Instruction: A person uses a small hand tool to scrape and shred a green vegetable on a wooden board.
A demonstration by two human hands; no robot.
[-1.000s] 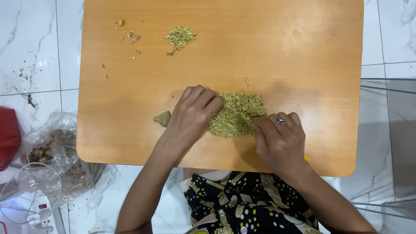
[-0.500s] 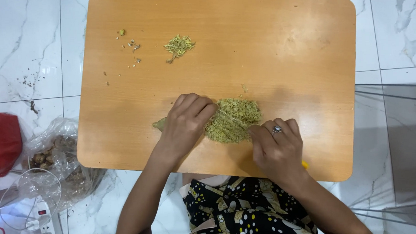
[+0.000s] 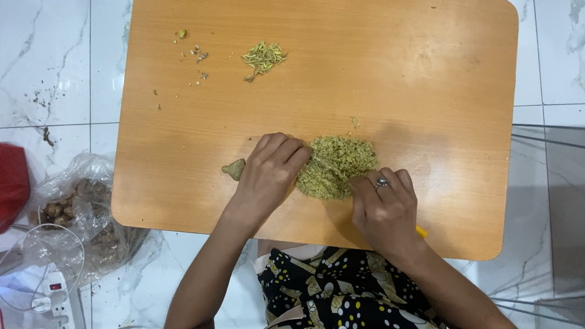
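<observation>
Minced pile (image 3: 337,167), yellow-green, fine and dry-looking, lies on the tabletop (image 3: 434,99) near its front edge, slightly right of centre. All places below are taken from this pile.

Left hand (image 3: 268,174): on the pile's left edge, knuckles up, fingers (image 3: 285,147) curled and pressed together. A thin blade (image 3: 328,164) appears to run across the pile from under these fingers toward the right hand; only a faint line shows.

Right hand (image 3: 386,206): at the pile's lower right, closed in a fist around a handle. A yellow handle end (image 3: 422,231) pokes out behind the wrist. Ring on one finger.

Small chunk (image 3: 234,168), just left of the pile beyond the left hand, lies loose on the tabletop, apart from the hand.

Second heap of shreds (image 3: 263,56), well behind the pile, with a few scraps (image 3: 195,53) to its left.

Off the tabletop, far left of the pile: clear plastic bag (image 3: 77,207) with brown lumps, a red object (image 3: 1,187), and a white power strip (image 3: 45,297) on the tiled floor (image 3: 32,64).

Risks, as judged:
- Left fingertips sit on or just over the blade line; if they uncurl, a cut is likely.
- The pile is near the front edge; a hard sweep could push mince off onto the person's lap.
- The loose chunk could roll if nudged by the left wrist.
</observation>
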